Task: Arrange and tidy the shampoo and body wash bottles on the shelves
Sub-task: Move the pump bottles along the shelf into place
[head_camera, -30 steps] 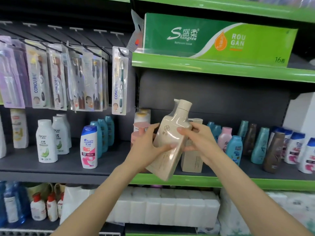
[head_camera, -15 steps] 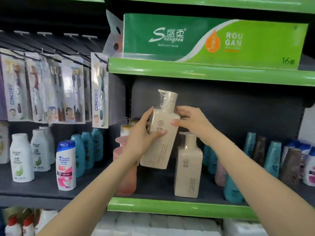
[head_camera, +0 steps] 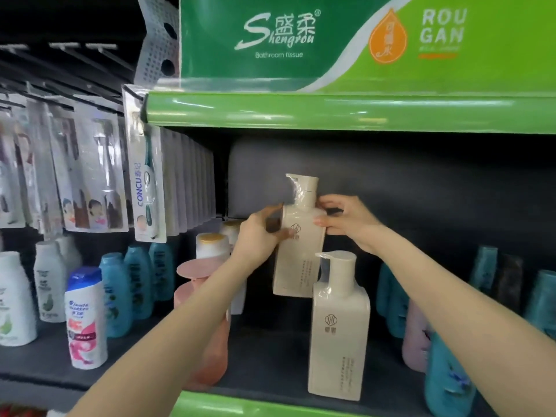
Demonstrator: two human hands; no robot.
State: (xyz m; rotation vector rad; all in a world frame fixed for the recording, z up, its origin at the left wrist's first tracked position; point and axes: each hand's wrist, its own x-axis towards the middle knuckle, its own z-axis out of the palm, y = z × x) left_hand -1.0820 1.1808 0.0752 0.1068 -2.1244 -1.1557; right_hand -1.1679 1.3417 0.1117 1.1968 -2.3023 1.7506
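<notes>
Nearest you, at the shelf's green front lip [head_camera: 270,406], stands the front cream bottle [head_camera: 338,332], upright, pump cap on top, label facing you. Take it as your landmark. Left of it, partly hidden behind your left forearm, is a pink bottle [head_camera: 195,284]; right of it, a cluster of teal bottles [head_camera: 448,383] with a lilac one among them.

Behind and above the landmark, your two hands hold the matching held cream bottle [head_camera: 296,254] in the air. Its base hangs clear of the shelf floor, just left of and beyond the landmark's pump cap. Its long axis is close to upright, the top leaning slightly to the right.

Your left hand [head_camera: 258,236] wraps the bottle's left shoulder, thumb across the front near the logo: that grip is closed around the body. Your right hand [head_camera: 346,219] pinches the right shoulder and neck, fingertips pressed to the plastic. Both hands sit about level on either side; I'd judge the left carries more of the weight.

The relation that matters: the open shelf floor lies straight below the held bottle, behind the landmark. Lowering it there likely means keeping the axis vertical and bringing the base down without clipping the landmark's pump.

Farthest back is the dark rear panel [head_camera: 421,191].
</notes>
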